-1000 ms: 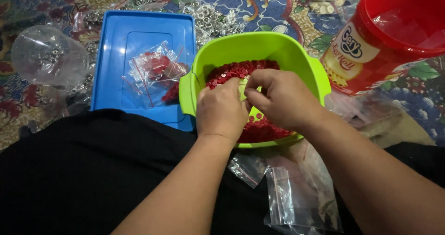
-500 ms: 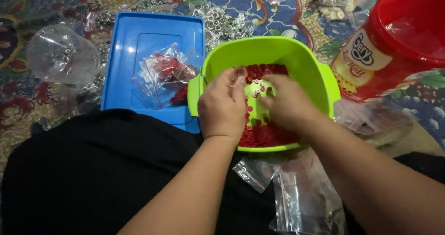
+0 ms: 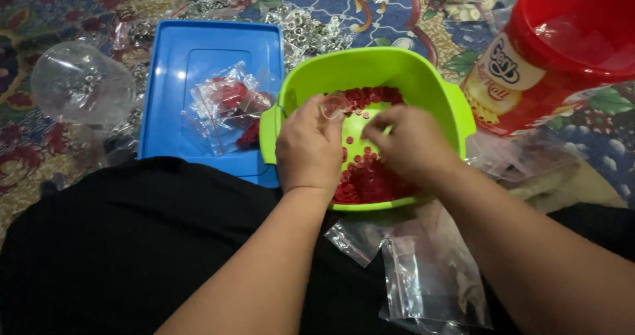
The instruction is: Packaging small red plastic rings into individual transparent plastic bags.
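A lime green tub (image 3: 370,67) sits in front of me with many small red round pieces (image 3: 364,183) in its bottom. My left hand (image 3: 307,146) is over the tub and pinches a small clear plastic bag (image 3: 336,103) at its fingertips. My right hand (image 3: 403,143) is inside the tub beside it, fingers curled over the red pieces; whether it holds any I cannot tell.
A blue lid (image 3: 198,77) at the left carries several filled small bags (image 3: 225,103). Empty clear bags (image 3: 423,275) lie on my black lap. A red canister (image 3: 555,50) stands at the right. A clear bag of metal rings (image 3: 79,83) lies far left on the patterned cloth.
My hands have drawn slightly apart inside the tub. The small clear bag now shows at my left fingertips.
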